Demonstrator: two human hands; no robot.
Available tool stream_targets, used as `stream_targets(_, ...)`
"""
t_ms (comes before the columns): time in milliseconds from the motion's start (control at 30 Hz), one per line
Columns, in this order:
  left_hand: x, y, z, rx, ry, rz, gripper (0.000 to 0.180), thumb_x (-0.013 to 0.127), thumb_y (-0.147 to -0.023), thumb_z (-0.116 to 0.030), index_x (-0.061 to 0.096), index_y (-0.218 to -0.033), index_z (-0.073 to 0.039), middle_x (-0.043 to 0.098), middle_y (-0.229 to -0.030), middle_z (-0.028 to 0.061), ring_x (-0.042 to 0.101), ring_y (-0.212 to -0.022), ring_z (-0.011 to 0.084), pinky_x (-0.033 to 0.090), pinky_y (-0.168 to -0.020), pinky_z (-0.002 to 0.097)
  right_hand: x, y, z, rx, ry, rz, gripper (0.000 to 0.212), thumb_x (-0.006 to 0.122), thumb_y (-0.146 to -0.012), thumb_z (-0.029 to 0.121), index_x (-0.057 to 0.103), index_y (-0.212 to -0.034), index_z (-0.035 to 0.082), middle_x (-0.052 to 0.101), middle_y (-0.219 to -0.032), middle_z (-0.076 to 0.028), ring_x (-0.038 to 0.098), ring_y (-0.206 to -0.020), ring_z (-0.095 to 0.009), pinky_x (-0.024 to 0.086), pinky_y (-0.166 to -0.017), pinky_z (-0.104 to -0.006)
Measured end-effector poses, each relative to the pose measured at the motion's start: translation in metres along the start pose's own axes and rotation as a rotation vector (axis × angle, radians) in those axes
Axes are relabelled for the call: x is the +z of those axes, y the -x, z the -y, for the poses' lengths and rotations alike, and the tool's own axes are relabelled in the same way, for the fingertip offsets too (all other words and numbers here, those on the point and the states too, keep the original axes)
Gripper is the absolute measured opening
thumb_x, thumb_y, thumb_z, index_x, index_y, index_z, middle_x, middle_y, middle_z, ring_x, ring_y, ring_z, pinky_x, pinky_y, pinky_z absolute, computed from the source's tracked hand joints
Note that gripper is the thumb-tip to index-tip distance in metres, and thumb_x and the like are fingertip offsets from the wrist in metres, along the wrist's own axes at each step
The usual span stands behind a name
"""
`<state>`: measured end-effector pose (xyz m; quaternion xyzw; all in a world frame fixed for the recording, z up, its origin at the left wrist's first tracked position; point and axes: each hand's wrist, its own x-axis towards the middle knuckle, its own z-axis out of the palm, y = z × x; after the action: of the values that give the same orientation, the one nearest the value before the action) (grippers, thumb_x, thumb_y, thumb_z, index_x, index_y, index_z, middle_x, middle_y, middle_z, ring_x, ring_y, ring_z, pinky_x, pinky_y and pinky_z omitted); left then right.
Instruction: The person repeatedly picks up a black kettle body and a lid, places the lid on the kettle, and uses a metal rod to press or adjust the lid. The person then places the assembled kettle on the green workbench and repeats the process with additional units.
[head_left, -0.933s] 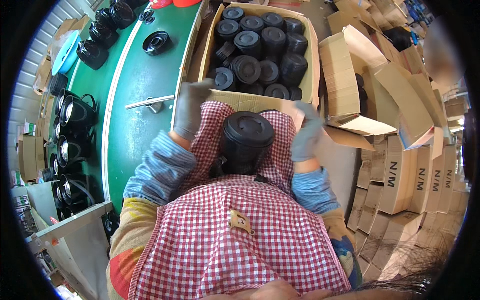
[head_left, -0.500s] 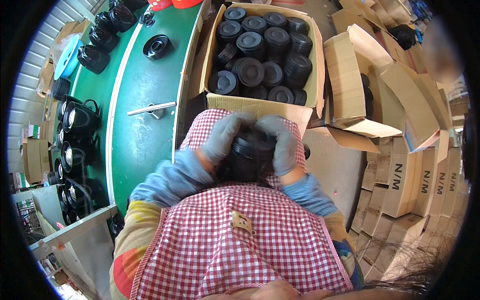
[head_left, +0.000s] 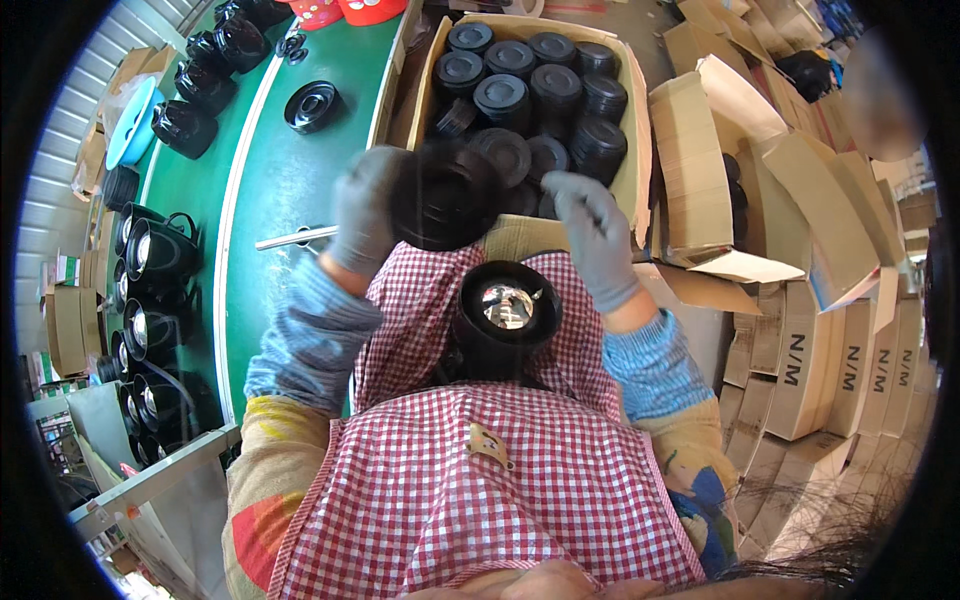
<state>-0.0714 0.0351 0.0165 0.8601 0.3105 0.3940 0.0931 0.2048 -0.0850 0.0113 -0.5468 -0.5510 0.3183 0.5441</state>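
Observation:
Between my knees, on the red-and-white checked apron (head_left: 430, 440), stands a black thermos jug body (head_left: 468, 335) with its round mouth up and a shiny silver liner inside. My left hand (head_left: 365, 215), in a grey glove, grips a black round plastic part (head_left: 445, 200) by its left side. That part is smeared by motion and hangs in front of the carton's near edge. My right hand (head_left: 592, 235), also gloved in grey, is raised at the carton's near right corner, fingers stretched out and holding nothing.
An open carton (head_left: 637, 130) of stacked black round lids (head_left: 502, 95) stands ahead. On the green workbench (head_left: 275, 190) at left lie a black ring part (head_left: 312, 106) and a metal bar (head_left: 290, 238). Black jugs (head_left: 150, 330) line its far side. Flattened and upright cartons (head_left: 780, 380) fill the right.
Both hands were together around the jug's top. They have parted: the left has lifted the round part up and leftward, the right has moved up and right, exposing the jug's mouth.

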Motion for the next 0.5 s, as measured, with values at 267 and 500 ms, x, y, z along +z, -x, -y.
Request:
stream_targets(267, -0.086, 0.144, 0.315, -0.899, -0.244, 0.003, 0.06, 0.059, -0.09, -0.004, 0.048, -0.148, -0.005, 0.065, -0.13, 0.0234, 0.062, -0.122, 0.0398, 0.05, -0.102, 0.0422, 0.004, 0.026, -0.011, -0.299, 0.455, 0.881, 0.054, 0.076, -0.078, 0.042, 0.071, -0.122, 0.012, 0.066, -0.131, -0.008, 0.062, -0.113, -0.03, 0.046, -0.101, -0.044)
stream_targets(500, -0.1, 0.112, 0.36, -0.937, -0.588, 0.439, 0.041, 0.054, -0.099, -0.038, 0.069, -0.121, -0.007, 0.069, -0.12, 0.0258, 0.067, -0.112, 0.0391, 0.052, -0.097, 0.0454, 0.006, 0.022, -0.003, -0.154, 0.518, 0.939, 0.058, 0.081, -0.073, 0.042, 0.073, -0.123, 0.015, 0.069, -0.131, -0.005, 0.063, -0.118, -0.028, 0.043, -0.106, -0.0442)
